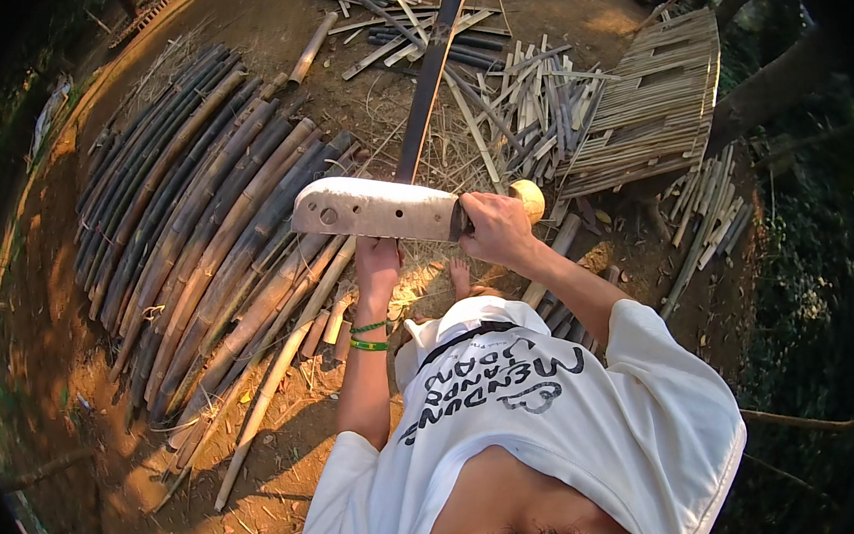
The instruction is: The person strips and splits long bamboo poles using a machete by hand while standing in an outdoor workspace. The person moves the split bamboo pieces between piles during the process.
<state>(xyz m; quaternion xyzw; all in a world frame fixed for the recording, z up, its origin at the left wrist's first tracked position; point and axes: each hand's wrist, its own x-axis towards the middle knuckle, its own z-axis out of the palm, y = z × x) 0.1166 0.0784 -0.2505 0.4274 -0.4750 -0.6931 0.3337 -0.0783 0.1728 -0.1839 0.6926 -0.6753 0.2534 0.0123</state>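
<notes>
My right hand (497, 227) is closed round the handle of a machete (372, 209), whose wide metal blade has several holes and points to the left. A round pale wooden knob (528, 201) shows just beyond that hand. The blade lies across a long dark bamboo strip (436, 60), which stretches away from me toward the top of the view. My left hand (379, 267) is closed round the near end of the strip, below the blade. The blade hides part of its fingers and the place where metal and bamboo meet.
A large pile of bamboo poles (201, 194) lies to the left. Split bamboo strips (544, 97) are heaped ahead. A slatted bamboo panel (650, 99) leans at the far right, near a tree trunk (769, 89). My bare foot (460, 276) is on the ground below my hands.
</notes>
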